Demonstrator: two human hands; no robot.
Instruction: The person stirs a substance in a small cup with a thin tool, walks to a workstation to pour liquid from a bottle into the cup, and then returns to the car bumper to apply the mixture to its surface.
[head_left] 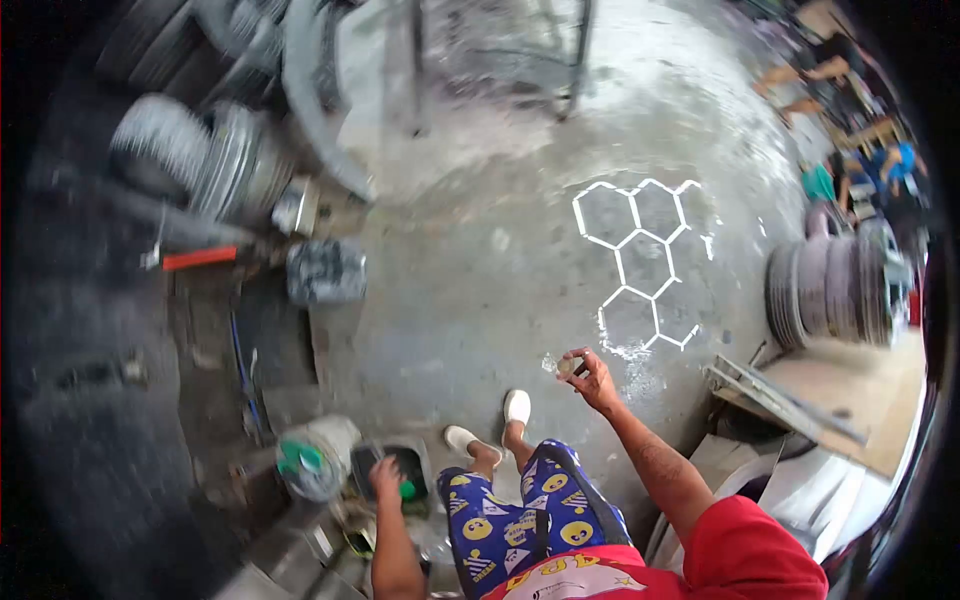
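Note:
My right hand (592, 380) reaches out over the floor, thumb and fingers closed on a small pale, see-through piece (566, 368) whose kind I cannot make out. My left hand (384, 476) is above a dark square bucket (424, 448), blurred, so its finger position does not show clearly. Inside that bucket, just below the hand, is something green (407, 489). Beside it stands a whitish bucket (330, 455) with a green object (300, 458) at its top.
Glowing hexagon lights (622, 268) reflect off the wet grey floor (450, 270). Wheel rims (832, 285) stand at the right, near a wooden board (860, 395). Tyres (160, 140), a dark canister (327, 271) and an orange-red bar (200, 258) are on the left. Other people (885, 170) are at the far right.

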